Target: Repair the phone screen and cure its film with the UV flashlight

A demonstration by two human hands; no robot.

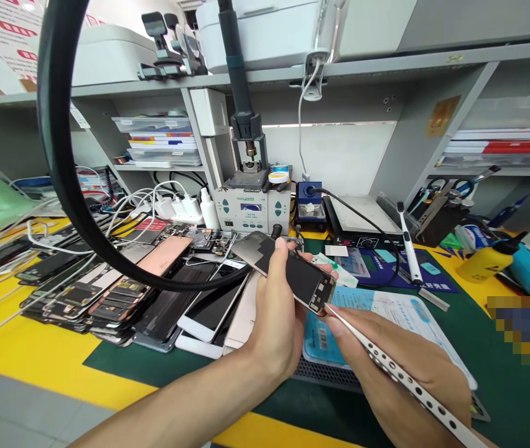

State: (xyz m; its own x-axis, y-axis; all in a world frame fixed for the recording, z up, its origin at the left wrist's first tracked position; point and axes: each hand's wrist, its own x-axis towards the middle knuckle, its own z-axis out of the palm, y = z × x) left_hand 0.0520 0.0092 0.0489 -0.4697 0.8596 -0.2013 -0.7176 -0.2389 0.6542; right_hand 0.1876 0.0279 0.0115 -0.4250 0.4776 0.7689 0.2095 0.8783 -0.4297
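Observation:
In the middle of the view my left hand [277, 311] is closed around a phone screen [300, 277], thumb along its near edge and fingertips at the far edge. The screen's dark back faces up, with small metal parts at its right end; its left end has a grey, jagged-edged area. My right hand [395, 367] grips metal tweezers [400, 374] with a row of holes down the handle. Their tips meet the right end of the screen, by its corner. Whether the tips pinch anything is too small to tell. Beneath both hands lies a blue and white packet [330, 342].
Stacked phone parts [120, 292] cover the left of the green mat [153, 367]. A thick black hose [60, 155] loops across the left. Behind stand a rework station [253, 208] and a soldering iron stand [310, 208]. A brush [409, 246] and yellow bottle [486, 261] are at right.

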